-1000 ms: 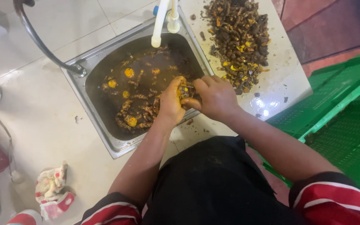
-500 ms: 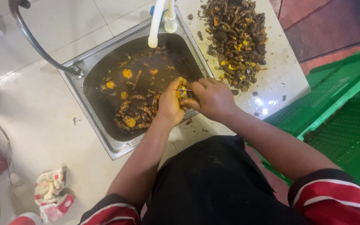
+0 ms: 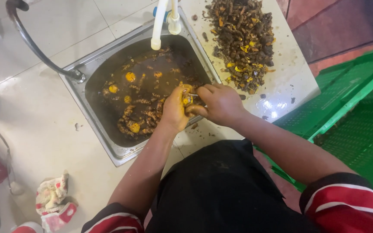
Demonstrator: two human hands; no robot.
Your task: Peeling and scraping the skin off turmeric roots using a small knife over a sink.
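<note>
Over the near right edge of a steel sink [image 3: 109,142], my left hand [image 3: 174,110] grips a small yellow root piece [image 3: 188,100]. My right hand [image 3: 221,103] presses against it from the right, holding a thin metal blade whose tip shows between the hands. The sink holds brown water with several yellow and brown root pieces [image 3: 137,116] floating in it. A white tap spout [image 3: 159,23] hangs over the sink's far side.
A heap of dark peelings with yellow bits [image 3: 242,41] lies on the white counter to the right of the sink. Green plastic crates [image 3: 350,108] stand at the right. A crumpled red-and-white cloth [image 3: 52,200] lies at the lower left. A curved dark hose [image 3: 35,45] runs to the sink's left corner.
Both hands stay together over the sink's edge, shifting slightly as they work the root piece. The view has drifted a little.
</note>
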